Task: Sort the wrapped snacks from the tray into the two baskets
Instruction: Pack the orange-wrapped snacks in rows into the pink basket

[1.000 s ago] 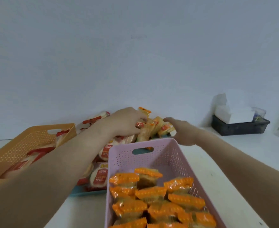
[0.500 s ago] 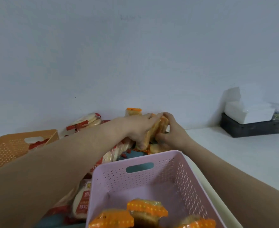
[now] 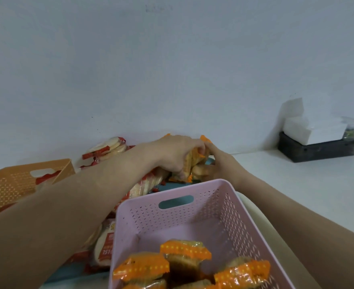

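Item 1: bunch of orange-wrapped packets [image 3: 194,163], centre of frame, above the far end of the teal tray [image 3: 161,186]. Left hand [image 3: 178,155] has its fingers curled round the bunch from the left. Right hand [image 3: 219,163] presses in from the right, fingers bent round the lower packets.

Item 2: pink basket [image 3: 213,207], lower centre, perforated walls. It holds orange-wrapped snacks [image 3: 184,250] with dotted seals.

Item 3: orange basket [image 3: 11,184], left edge, with red-trimmed wrappers inside.

Item 4: red-wrapped crackers [image 3: 107,148], piled on the tray behind and under the left forearm. One packet [image 3: 106,249] carries a red label, but its white print is too blurred to read.

Item 5: black bin [image 3: 322,149], right, holding a white box [image 3: 315,130].
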A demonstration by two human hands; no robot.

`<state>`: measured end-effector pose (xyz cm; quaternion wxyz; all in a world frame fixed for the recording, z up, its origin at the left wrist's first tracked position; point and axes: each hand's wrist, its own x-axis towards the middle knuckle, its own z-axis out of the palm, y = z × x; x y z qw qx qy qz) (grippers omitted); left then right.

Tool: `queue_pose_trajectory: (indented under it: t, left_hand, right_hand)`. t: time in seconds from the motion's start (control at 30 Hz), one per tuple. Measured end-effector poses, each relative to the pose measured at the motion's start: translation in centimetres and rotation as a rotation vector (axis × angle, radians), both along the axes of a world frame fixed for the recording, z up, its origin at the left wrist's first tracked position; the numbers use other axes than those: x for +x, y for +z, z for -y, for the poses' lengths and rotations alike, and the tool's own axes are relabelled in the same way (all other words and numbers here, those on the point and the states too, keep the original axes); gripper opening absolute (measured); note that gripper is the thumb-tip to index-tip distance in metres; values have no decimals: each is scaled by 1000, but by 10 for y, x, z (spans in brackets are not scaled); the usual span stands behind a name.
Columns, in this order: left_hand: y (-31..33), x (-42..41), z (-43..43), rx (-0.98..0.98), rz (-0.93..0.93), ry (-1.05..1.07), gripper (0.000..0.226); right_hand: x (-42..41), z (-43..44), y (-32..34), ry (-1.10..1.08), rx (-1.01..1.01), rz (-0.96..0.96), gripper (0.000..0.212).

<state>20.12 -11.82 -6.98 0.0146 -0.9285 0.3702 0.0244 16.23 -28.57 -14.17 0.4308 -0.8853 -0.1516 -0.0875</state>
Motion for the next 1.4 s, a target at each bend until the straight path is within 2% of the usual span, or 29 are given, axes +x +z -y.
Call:
queue_pose_trajectory:
  t: [0.07, 0.13, 0.23, 0.37, 0.5, 0.63, 0.73, 0.8, 0.87, 0.97, 1.03, 1.1, 1.17, 1.27, 1.33, 1.4]
  left_hand:
    - [15, -10, -3, -150, 2, -5, 74]
    - [35, -26, -11, -343, 26, 25, 69]
    - [69, -58, -26, -593, 42, 55, 64]
    - [97, -116, -52, -726, -28, 42, 51]
    - [91, -160, -74, -723, -121, 59, 50]
    - [54, -180, -86, -659, -288, 59, 67]
    - [36, -190, -88, -687, -309, 94, 96]
    - [30, -195, -86, -753, -261, 144, 103]
    - [24, -198, -83, -798, -117, 188, 95]
    - [15, -201, -82, -778, 58, 247, 65]
    - [13, -203, -83, -757, 62, 259, 59]
    - [17, -208, -84, -760, 94, 264, 53]
    - [25, -214, -83, -686, 123, 216, 50]
    - [34, -217, -83, -510, 14, 222, 56]
    - [36, -215, -87, -514, 4, 292, 60]
    - [36, -214, -90, -447, 44, 336, 67]
  right_hand:
    - [-7, 7, 16, -27, 12, 43, 80]
    - [-15, 16, 45, -30, 7, 105, 73]
    - [-44, 22, 100, 67, 116, 94, 63]
    - [-99, 13, 144, 184, 157, 78, 53]
    - [-133, 0, 135, 289, 209, -58, 48]
    - [-154, -13, 109, 370, 88, -109, 64]
    - [-168, -22, 98, 399, 42, -83, 79]
    - [-175, -25, 95, 411, 41, -65, 82]
    - [-182, -28, 92, 371, 133, -40, 74]
    - [-187, -32, 89, 264, 270, -54, 65]
    - [-188, -29, 89, 219, 156, 7, 68]
    - [-189, -24, 95, 215, -127, 60, 76]
    - [-190, -21, 100, 225, -306, 33, 80]
    - [-190, -18, 104, 165, -350, -2, 78]
    - [-190, -15, 112, 107, -291, 21, 65]
    - [-193, -14, 120, 51, -318, 53, 45]
